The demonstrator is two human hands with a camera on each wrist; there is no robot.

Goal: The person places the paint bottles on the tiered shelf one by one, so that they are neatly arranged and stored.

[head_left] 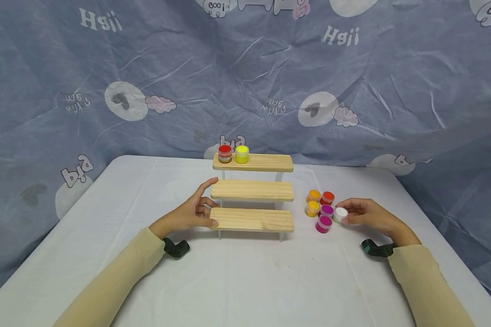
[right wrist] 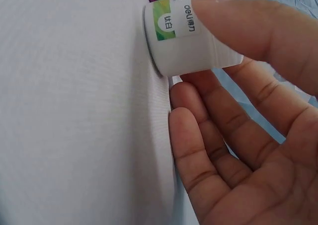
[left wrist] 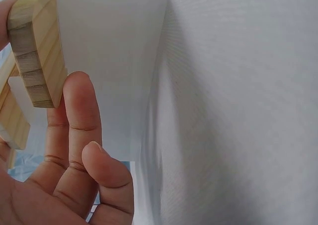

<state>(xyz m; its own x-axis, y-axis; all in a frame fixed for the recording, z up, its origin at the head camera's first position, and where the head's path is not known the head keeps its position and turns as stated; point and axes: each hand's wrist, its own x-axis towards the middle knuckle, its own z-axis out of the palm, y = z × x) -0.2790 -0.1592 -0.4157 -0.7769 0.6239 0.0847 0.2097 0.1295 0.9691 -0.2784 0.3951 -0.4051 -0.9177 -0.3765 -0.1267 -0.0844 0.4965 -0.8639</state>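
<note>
A three-tier wooden display stand point(head_left: 251, 220) stands at the middle of the table. My left hand point(head_left: 192, 210) holds its left end: the thumb is on the lowest plank point(left wrist: 42, 51), other fingers lie behind and under it, and the index finger reaches the middle plank point(head_left: 251, 190). On the top plank point(head_left: 270, 162) sit a red paint jar point(head_left: 225, 154) and a yellow paint jar point(head_left: 242, 154), side by side at the left. My right hand point(head_left: 366, 215) pinches a white paint jar point(right wrist: 181, 41) between thumb and fingers, its base close to the tabletop.
Beside the white jar several paint jars cluster right of the stand: an orange one point(head_left: 313, 195), a yellow-orange one point(head_left: 312, 209), a red one point(head_left: 327, 198) and two magenta ones point(head_left: 323, 224). A white cloth point(head_left: 245, 281) covers the table. Behind hangs a grey-blue printed curtain point(head_left: 229, 81).
</note>
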